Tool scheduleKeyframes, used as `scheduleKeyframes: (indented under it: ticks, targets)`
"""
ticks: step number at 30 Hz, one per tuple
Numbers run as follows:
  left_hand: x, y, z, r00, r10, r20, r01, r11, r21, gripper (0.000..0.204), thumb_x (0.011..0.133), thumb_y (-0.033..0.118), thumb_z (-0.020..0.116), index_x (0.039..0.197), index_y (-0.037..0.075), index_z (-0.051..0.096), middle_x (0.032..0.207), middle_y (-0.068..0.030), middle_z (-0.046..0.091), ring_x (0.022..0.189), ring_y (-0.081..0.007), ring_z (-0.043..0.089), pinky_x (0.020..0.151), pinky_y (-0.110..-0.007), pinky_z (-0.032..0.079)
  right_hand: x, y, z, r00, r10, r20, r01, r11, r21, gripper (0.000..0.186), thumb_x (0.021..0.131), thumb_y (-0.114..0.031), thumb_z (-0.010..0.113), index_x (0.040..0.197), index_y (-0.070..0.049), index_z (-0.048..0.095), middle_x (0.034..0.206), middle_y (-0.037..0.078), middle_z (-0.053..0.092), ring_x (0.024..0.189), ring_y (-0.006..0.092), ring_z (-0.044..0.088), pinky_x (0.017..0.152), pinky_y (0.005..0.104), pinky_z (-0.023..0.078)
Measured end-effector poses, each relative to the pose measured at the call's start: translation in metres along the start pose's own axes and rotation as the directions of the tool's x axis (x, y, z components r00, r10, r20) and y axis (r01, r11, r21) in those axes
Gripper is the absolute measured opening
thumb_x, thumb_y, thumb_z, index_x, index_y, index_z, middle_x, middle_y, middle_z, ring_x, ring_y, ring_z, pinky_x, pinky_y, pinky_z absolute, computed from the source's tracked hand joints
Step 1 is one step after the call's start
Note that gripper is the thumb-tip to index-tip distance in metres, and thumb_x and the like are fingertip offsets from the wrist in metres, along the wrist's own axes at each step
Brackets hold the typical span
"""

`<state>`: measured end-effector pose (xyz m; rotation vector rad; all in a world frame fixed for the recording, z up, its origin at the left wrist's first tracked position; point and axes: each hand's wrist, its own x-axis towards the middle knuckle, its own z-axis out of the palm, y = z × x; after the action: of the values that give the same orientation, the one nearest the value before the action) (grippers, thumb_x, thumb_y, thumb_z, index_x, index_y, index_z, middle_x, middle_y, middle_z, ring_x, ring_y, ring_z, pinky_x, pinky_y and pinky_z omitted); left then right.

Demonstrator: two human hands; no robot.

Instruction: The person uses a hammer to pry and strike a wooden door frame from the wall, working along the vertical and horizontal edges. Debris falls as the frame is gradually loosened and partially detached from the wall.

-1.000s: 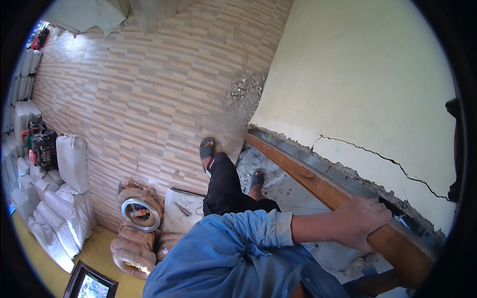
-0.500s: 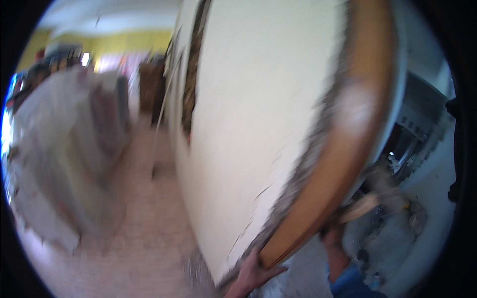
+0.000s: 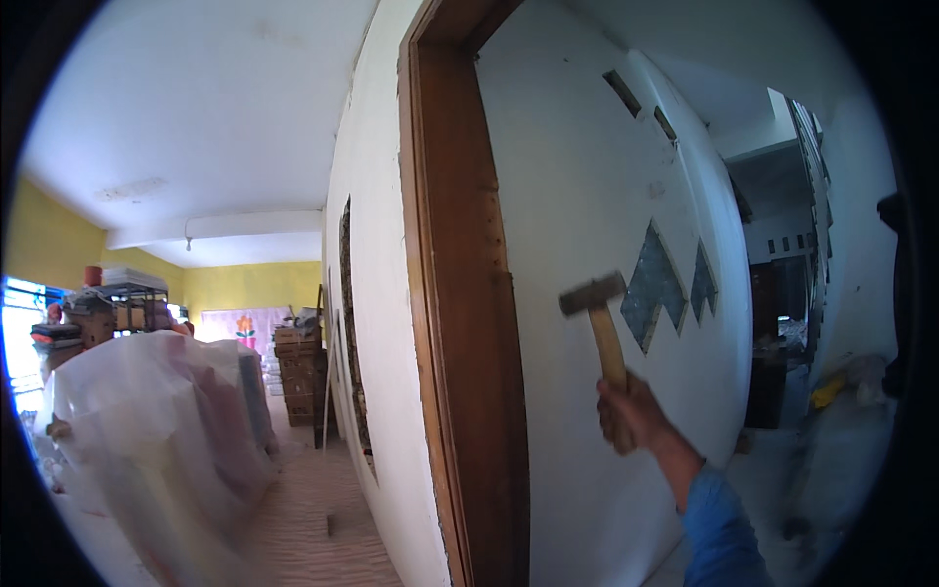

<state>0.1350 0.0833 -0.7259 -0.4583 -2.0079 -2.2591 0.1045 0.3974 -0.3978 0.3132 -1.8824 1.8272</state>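
Observation:
A club hammer is raised in my right hand, whose fingers wrap round the lower part of its pale wooden handle. Its blocky dark metal head is up and points to the left, apart from the brown wooden door frame. The frame stands upright at the end of a cream wall, with a rough chipped edge along the join. Behind the hammer is a white wall with grey diamond-shaped patches. My left hand is out of view.
On the left, a large pile stands under translucent plastic sheeting. Stacked brown boxes and a loaded shelf stand farther back. Tiled floor runs along the cream wall. A yellow item lies among clutter at the right.
The view has swung upward and the door frame now looks upright. My right hand has risen with the hammer. My left hand, earlier at the frame's lower edge, has left the view.

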Motion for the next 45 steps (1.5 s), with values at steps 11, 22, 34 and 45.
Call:
scheduleKeyframes:
  ticks: [11, 22, 34, 45]
  targets:
    - [0.004, -0.025, -0.004, 0.988, 0.136, -0.075, -0.134, 0.991, 0.029, 0.068, 0.069, 0.021, 0.089, 0.127, 0.001, 0.06, 0.111, -0.0102, 0.07, 0.1, -0.0209, 0.067, 0.087, -0.037, 0.056, 0.164, -0.168, 0.027, 0.907, -0.36, 0.22, 0.267, 0.894, 0.361, 0.041, 0.101, -0.052, 0.049, 0.123, -0.017, 0.047, 0.078, 0.005, 0.053, 0.058, 0.0181, 0.054, 0.05, 0.039, 0.049]
    - [0.023, -0.077, -0.02, 0.77, 0.233, -0.595, -0.145, 0.971, 0.192, 0.049, 0.09, 0.045, 0.071, 0.119, 0.006, 0.065, 0.09, -0.0045, 0.068, 0.076, -0.0133, 0.062, 0.066, -0.031, 0.052, 0.229, -0.219, 0.049, 0.781, -0.534, 0.324, 0.312, 0.782, 0.539, 0.043, 0.103, -0.044, 0.047, 0.119, -0.004, 0.045, 0.084, 0.009, 0.053, 0.06, 0.0181, 0.056, 0.048, 0.0388, 0.051]
    - [0.023, -0.092, -0.034, 0.741, 0.348, -0.574, -0.258, 0.937, 0.236, 0.046, 0.088, 0.042, 0.074, 0.113, 0.004, 0.066, 0.085, -0.0012, 0.065, 0.071, -0.0103, 0.057, 0.06, -0.028, 0.048, 0.209, -0.284, 0.108, 0.814, -0.555, 0.172, 0.294, 0.648, 0.703, 0.04, 0.106, -0.039, 0.04, 0.107, 0.001, 0.042, 0.073, 0.016, 0.059, 0.046, 0.0282, 0.059, 0.043, 0.0468, 0.054]
    - [0.005, -0.04, -0.007, 0.695, 0.445, -0.565, -0.337, 0.896, 0.29, 0.043, 0.09, 0.044, 0.067, 0.1, 0.003, 0.064, 0.078, 0.0004, 0.057, 0.068, -0.0115, 0.05, 0.058, -0.031, 0.042, 0.2, -0.282, 0.125, 0.739, -0.503, 0.448, 0.157, 0.776, 0.611, 0.046, 0.105, -0.041, 0.044, 0.125, 0.0, 0.041, 0.085, 0.01, 0.056, 0.062, 0.0197, 0.061, 0.054, 0.0408, 0.057]
